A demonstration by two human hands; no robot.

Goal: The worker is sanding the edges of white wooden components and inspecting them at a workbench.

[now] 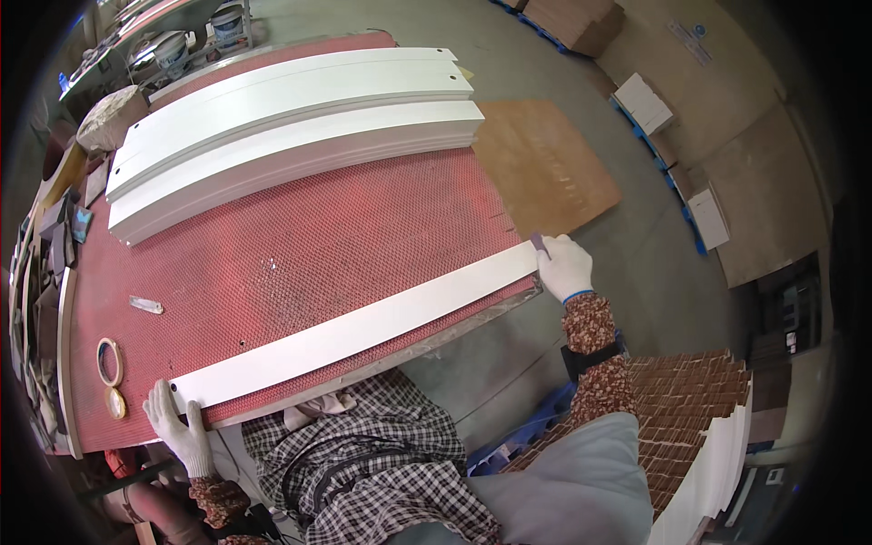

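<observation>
A long narrow white board (354,331) lies along the near edge of a red mesh-covered table (363,218). At its left end is my left hand (180,431) in a white knitted glove. The fingers rest against the end and the thumb lies by the near corner, gripping it. My right hand (567,268), also gloved, is closed at the board's right end. Between its fingers and that end shows a small purplish-grey pad (539,243); most of it is hidden by the glove.
Stacked white boards (291,109) occupy the table's far side. Tape rolls (110,363) and a small clear-and-white item (146,305) lie at left, beside clutter along the edge. A brown sheet (545,163) lies on the floor beyond. Stacked brown-edged boards (686,413) stand at my right.
</observation>
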